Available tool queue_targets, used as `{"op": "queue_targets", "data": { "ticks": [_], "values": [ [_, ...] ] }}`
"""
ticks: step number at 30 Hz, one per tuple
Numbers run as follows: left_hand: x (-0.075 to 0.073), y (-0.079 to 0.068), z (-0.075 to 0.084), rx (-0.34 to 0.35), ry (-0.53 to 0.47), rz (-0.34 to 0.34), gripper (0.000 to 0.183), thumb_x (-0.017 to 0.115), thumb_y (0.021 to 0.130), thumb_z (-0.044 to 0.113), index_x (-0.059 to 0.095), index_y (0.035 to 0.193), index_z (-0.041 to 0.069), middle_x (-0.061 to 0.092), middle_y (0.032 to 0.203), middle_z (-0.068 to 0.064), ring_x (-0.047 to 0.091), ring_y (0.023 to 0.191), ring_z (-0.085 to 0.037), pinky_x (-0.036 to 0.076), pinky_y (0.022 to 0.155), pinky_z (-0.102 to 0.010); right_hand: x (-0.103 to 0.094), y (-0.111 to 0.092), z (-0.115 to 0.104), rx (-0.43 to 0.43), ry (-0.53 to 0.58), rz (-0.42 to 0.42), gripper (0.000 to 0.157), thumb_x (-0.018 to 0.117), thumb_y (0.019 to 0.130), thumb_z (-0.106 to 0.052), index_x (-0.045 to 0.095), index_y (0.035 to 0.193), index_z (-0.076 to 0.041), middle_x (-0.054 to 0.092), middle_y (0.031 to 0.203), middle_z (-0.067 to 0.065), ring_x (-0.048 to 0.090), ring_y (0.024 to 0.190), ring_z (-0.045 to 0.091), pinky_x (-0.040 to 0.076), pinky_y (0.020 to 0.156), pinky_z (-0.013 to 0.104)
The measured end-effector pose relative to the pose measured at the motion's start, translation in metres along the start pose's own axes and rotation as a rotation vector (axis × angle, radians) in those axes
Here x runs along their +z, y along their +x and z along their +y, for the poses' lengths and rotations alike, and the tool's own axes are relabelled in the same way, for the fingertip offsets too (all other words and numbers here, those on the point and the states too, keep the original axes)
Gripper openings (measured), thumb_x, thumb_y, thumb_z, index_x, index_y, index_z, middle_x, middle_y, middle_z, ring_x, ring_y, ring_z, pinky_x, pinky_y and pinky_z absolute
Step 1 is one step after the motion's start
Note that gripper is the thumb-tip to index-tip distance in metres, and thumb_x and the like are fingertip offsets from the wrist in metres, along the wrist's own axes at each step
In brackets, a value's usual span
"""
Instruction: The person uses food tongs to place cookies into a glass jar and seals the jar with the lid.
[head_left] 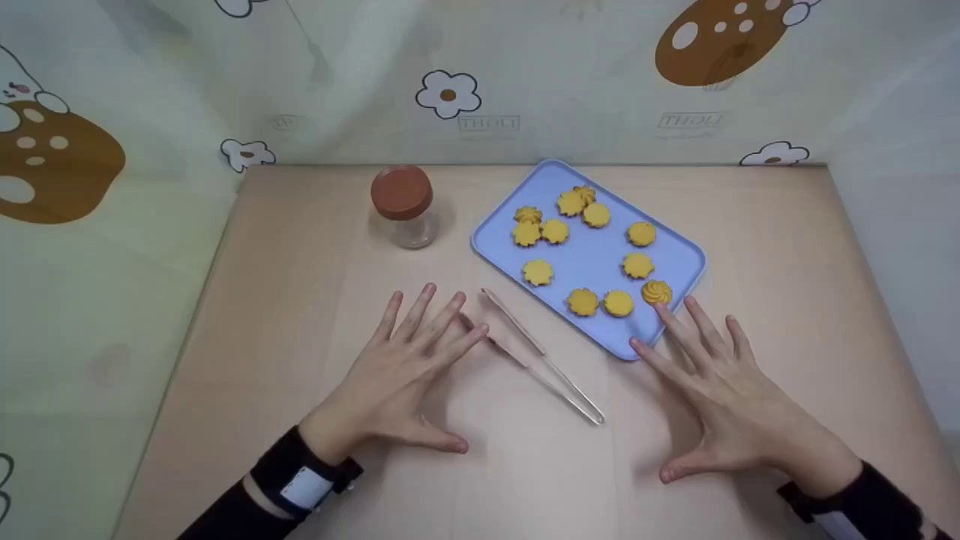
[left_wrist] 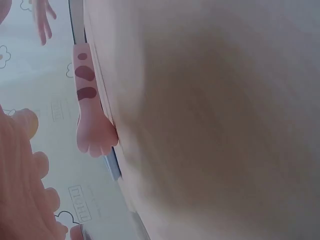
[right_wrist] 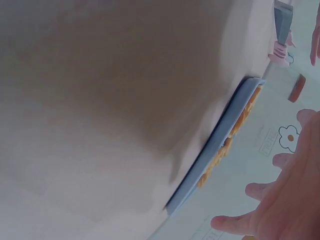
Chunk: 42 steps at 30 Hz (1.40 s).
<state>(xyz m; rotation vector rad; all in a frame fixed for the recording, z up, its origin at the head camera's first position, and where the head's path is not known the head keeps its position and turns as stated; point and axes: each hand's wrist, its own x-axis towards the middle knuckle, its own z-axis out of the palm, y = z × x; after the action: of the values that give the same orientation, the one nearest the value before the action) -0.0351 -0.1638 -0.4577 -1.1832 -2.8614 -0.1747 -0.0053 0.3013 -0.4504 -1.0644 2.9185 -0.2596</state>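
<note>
Black and White at the Wrists

A broad black wristband (head_left: 285, 456) circles the arm behind the bare left hand (head_left: 397, 379), with a white rectangular label (head_left: 306, 489) on top and a small black block (head_left: 349, 474) jutting from its inner edge. Past a bare strip comes a black sleeve (head_left: 232, 516). Behind the bare right hand (head_left: 739, 411) sits a matching black band (head_left: 877, 495) with its own dark block (head_left: 795, 501) and pale label (head_left: 836, 525); the frame edge crops it, so the darkness beyond is only probably a sleeve.
</note>
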Motion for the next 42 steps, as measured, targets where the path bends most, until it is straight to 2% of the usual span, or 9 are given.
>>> {"op": "queue_targets", "data": {
  "ticks": [7,13,18,21,24,28,30,35,42],
  "values": [
    [-0.007,0.0,-0.024,-0.041,-0.002,-0.011,0.132,0.058,0.072,0.103,0.013,0.177,0.036,0.003,0.184,-0.011,0.002,0.167,-0.047,0.0,0.129,-0.075,0.0,0.001,0.002,0.009,-0.019,-0.007,0.147,0.071,0.057,-0.104,0.027,0.175,-0.029,0.001,0.183,0.019,-0.001,0.164,0.055,0.014,0.114,0.092],
    [-0.016,0.014,-0.085,-0.275,-0.037,0.047,0.128,0.06,0.078,0.096,0.028,0.175,0.02,0.007,0.183,-0.017,0.006,0.166,-0.048,0.004,0.129,-0.075,-0.001,-0.001,0.004,0.014,-0.033,-0.015,0.145,0.071,0.058,-0.104,0.025,0.175,-0.03,-0.002,0.183,0.017,-0.001,0.164,0.055,0.014,0.115,0.091],
    [-0.011,0.043,-0.12,-0.562,-0.277,0.228,0.124,0.072,0.081,0.082,0.032,0.171,0.007,0.013,0.182,-0.02,0.011,0.167,-0.044,0.014,0.13,-0.071,-0.002,-0.002,0.005,0.033,-0.047,-0.025,0.149,0.069,0.06,-0.104,0.02,0.177,-0.026,-0.003,0.183,0.016,-0.004,0.164,0.054,-0.006,0.121,0.083],
    [-0.005,0.065,-0.131,-0.658,-0.507,0.369,0.123,0.082,0.081,0.071,0.027,0.17,0.005,0.02,0.18,-0.02,0.021,0.166,-0.041,0.022,0.131,-0.065,-0.003,-0.001,0.004,0.039,-0.045,-0.021,0.152,0.07,0.06,-0.103,0.018,0.177,-0.02,0.0,0.183,0.017,-0.005,0.165,0.053,-0.015,0.123,0.074],
    [0.003,0.084,-0.137,-0.691,-0.717,0.455,0.127,0.089,0.081,0.06,0.017,0.172,0.009,0.021,0.18,-0.018,0.024,0.165,-0.035,0.023,0.133,-0.056,-0.004,0.0,0.003,0.037,-0.049,-0.017,0.152,0.07,0.061,-0.103,0.017,0.177,-0.019,0.002,0.183,0.019,-0.005,0.165,0.052,-0.014,0.124,0.076],
    [0.017,0.102,-0.14,-0.692,-0.871,0.528,0.128,0.097,0.078,0.049,0.017,0.171,0.014,0.033,0.176,-0.014,0.032,0.163,-0.026,0.026,0.133,-0.049,-0.005,-0.001,0.004,0.03,-0.063,-0.012,0.152,0.07,0.061,-0.103,0.017,0.177,-0.02,0.003,0.182,0.02,-0.004,0.165,0.053,-0.019,0.124,0.07],
    [0.024,0.109,-0.141,-0.684,-0.917,0.566,0.124,0.1,0.077,0.044,0.022,0.17,0.015,0.041,0.17,-0.009,0.038,0.157,-0.022,0.03,0.13,-0.046,-0.005,-0.002,0.004,0.032,-0.071,-0.013,0.153,0.069,0.061,-0.104,0.016,0.177,-0.02,0.002,0.182,0.02,-0.004,0.165,0.053,-0.024,0.123,0.062],
    [0.037,0.119,-0.142,-0.715,-0.99,0.615,0.115,0.101,0.078,0.037,0.031,0.167,0.02,0.049,0.162,-0.002,0.044,0.15,-0.017,0.034,0.127,-0.043,-0.005,-0.005,0.004,0.048,-0.082,-0.022,0.153,0.067,0.06,-0.105,0.014,0.177,-0.022,0.002,0.182,0.02,-0.005,0.165,0.053,-0.022,0.123,0.065],
    [0.036,0.118,-0.14,-0.761,-1.033,0.615,0.108,0.099,0.08,0.029,0.035,0.167,0.02,0.051,0.161,-0.002,0.045,0.15,-0.019,0.035,0.127,-0.045,-0.004,-0.005,0.004,0.047,-0.074,-0.011,0.152,0.069,0.061,-0.104,0.016,0.177,-0.021,0.001,0.183,0.019,-0.004,0.165,0.053,-0.022,0.124,0.063]
  ]
}}
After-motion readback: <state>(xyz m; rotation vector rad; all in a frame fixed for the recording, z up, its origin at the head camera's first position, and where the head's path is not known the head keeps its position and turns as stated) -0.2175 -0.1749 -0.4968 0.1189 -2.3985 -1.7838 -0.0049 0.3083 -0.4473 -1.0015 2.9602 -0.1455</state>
